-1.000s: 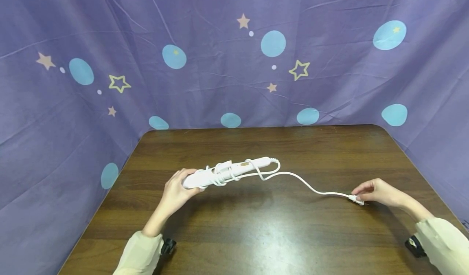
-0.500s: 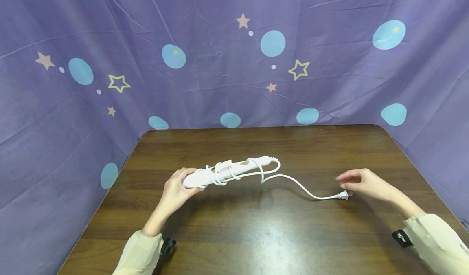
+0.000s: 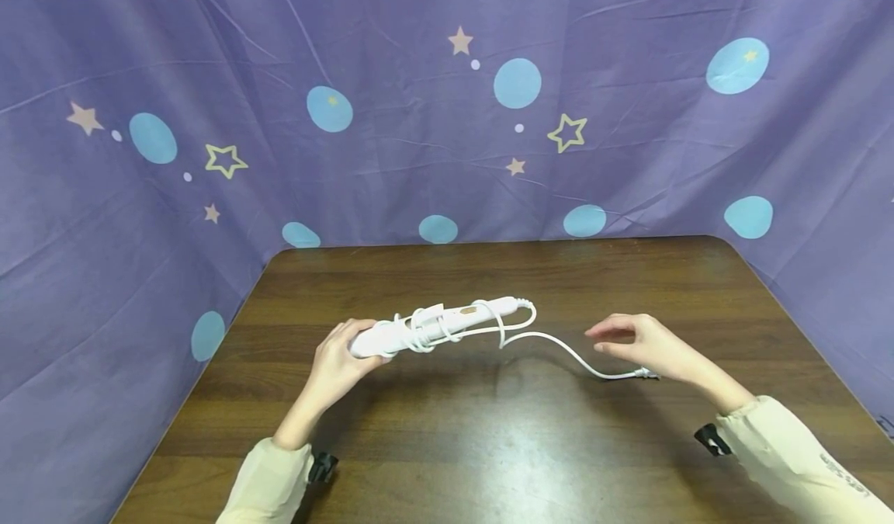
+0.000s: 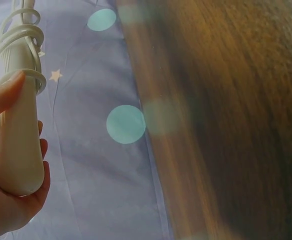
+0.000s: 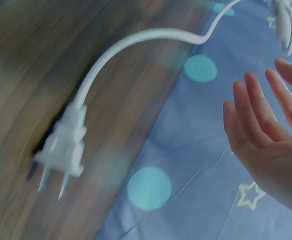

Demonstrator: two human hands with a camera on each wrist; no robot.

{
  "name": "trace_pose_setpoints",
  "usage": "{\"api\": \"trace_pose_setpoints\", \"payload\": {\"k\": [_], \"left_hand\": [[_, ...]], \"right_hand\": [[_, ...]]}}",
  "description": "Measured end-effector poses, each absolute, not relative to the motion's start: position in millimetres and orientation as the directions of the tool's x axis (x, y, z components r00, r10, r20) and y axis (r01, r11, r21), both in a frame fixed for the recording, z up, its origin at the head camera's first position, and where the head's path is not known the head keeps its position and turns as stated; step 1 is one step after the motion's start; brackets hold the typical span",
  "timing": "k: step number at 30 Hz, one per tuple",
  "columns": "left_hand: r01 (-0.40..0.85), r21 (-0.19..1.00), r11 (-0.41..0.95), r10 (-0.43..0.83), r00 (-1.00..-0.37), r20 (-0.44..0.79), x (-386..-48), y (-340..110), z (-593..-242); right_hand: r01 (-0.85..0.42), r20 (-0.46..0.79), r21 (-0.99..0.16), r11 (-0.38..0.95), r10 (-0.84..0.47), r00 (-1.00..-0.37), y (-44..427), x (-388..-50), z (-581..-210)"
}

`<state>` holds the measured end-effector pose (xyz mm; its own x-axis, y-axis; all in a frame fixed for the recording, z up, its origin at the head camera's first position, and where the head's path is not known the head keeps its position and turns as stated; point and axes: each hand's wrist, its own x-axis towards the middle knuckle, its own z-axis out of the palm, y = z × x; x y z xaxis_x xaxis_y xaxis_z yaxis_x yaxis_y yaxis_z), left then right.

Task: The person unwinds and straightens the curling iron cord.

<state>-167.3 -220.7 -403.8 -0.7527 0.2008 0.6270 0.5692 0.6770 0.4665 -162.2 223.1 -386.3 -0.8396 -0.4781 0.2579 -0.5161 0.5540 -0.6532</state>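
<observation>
A white wand-shaped appliance (image 3: 457, 320) with its cord looped around it is gripped at its thick left end by my left hand (image 3: 335, 365). In the left wrist view, the thumb of my left hand (image 4: 11, 200) lies along the handle (image 4: 18, 145), touching a cord loop, with fingers behind. From the appliance's right end the loose cord (image 3: 559, 343) runs right to a two-pin plug (image 3: 646, 373). My right hand (image 3: 649, 345) hovers over the cord near the plug, holding nothing. The right wrist view shows the plug (image 5: 63, 147) apart from my right hand (image 5: 271, 130), its fingers loosely spread.
A brown wooden table (image 3: 447, 446) lies under both arms. Behind it and at its sides hangs a purple curtain (image 3: 405, 175) with stars and dots. A black strap piece (image 3: 712, 438) shows at the right sleeve, another (image 3: 323, 468) at the left.
My right hand has let go of the plug and moved left over the cord. The plug has shifted a little left. My left hand and the appliance have barely moved.
</observation>
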Motion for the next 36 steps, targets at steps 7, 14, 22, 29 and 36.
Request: {"api": "trace_pose_setpoints", "payload": {"k": [7,14,22,29,36], "left_hand": [[0.525,0.454,0.720,0.202,-0.785,0.586,-168.3,-218.9,-403.4],[0.531,0.455,0.715,0.203,-0.780,0.592,-167.6,-217.5,-401.2],[0.530,0.452,0.717,0.204,-0.780,0.591,-168.5,-215.7,-401.3],[0.533,0.455,0.713,0.205,-0.780,0.592,-169.1,-214.2,-401.4],[0.527,0.460,0.715,0.201,-0.785,0.586,-168.5,-213.4,-401.2]], "right_hand": [[-0.550,0.289,-0.659,0.513,-0.502,-0.815,194.9,-157.8,-379.0],[-0.535,0.290,-0.701,0.472,-0.497,-0.818,178.1,-161.7,-389.7],[-0.520,0.317,-0.752,0.405,-0.469,-0.824,155.3,-163.8,-402.1],[-0.506,0.339,-0.762,0.404,-0.417,-0.844,139.2,-164.1,-409.2],[-0.460,0.310,-0.792,0.401,-0.385,-0.869,126.4,-161.3,-413.4]]}}
